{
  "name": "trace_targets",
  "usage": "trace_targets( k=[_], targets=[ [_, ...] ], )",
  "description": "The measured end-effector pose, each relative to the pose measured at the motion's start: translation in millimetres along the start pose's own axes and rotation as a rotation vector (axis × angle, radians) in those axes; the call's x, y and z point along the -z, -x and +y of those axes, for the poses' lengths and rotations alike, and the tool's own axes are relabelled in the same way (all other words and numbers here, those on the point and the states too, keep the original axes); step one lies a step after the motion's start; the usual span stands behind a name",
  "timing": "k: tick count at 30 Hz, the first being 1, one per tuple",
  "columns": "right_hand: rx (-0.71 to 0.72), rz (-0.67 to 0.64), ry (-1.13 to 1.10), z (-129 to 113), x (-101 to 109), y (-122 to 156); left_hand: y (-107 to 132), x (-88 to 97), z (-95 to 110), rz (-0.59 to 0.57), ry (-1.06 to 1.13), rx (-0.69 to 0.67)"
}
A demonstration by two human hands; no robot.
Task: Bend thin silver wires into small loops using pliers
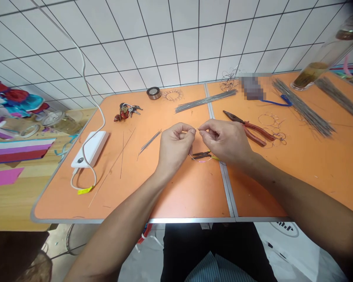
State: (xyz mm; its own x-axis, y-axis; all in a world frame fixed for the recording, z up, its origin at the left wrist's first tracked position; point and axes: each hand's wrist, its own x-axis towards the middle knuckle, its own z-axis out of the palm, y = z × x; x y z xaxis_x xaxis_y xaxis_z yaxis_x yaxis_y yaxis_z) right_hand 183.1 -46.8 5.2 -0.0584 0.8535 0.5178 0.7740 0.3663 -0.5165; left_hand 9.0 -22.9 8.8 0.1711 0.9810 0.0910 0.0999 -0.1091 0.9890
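Observation:
My left hand [175, 147] and my right hand [228, 141] meet above the middle of the orange table, each in a thumb-and-finger pinch with only a small gap between the fingertips. Between them they hold a thin wire loop [202, 161], which curves down below the hands and carries a few tiny pink beads at its lowest part. The pinched wire ends are mostly hidden by my fingers. Just beneath the loop lie small pliers [201, 155] with yellow handles, partly covered by my right hand. Larger red-handled pliers [250, 127] rest beyond my right hand.
Wire bundles [206, 101] [306, 109] lie at the back and right. A tape roll [153, 93], keys [128, 111], short wires [150, 141] and a corded white power bank [90, 149] are leftward. Loose wire rings [269, 119] lie right; a glass bottle [312, 72] stands behind.

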Motion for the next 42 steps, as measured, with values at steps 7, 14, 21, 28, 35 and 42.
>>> trace_targets(
  k=[7, 14, 21, 28, 35, 42],
  targets=[
    [-0.02, 0.008, 0.003, -1, -1, 1, 0, 0.4, 0, 0.004, -0.008, -0.004],
    [-0.037, -0.021, 0.013, -3, 0, 1, 1, -0.5, 1, -0.008, -0.022, 0.012],
    [-0.054, -0.046, 0.064, -5, 0, 0, 1, -1.2, 0, -0.007, -0.03, 0.021],
    [-0.025, -0.052, 0.193, -5, -2, 2, 2, -2.2, -1, -0.001, -0.032, 0.037],
    [0.02, -0.035, 0.351, -3, -7, 4, 3, -4.2, 1, 0.015, -0.043, 0.064],
    [0.1, -0.023, 0.441, -1, -11, 7, 2, -4.9, 1, 0.021, -0.054, 0.082]
  ],
)
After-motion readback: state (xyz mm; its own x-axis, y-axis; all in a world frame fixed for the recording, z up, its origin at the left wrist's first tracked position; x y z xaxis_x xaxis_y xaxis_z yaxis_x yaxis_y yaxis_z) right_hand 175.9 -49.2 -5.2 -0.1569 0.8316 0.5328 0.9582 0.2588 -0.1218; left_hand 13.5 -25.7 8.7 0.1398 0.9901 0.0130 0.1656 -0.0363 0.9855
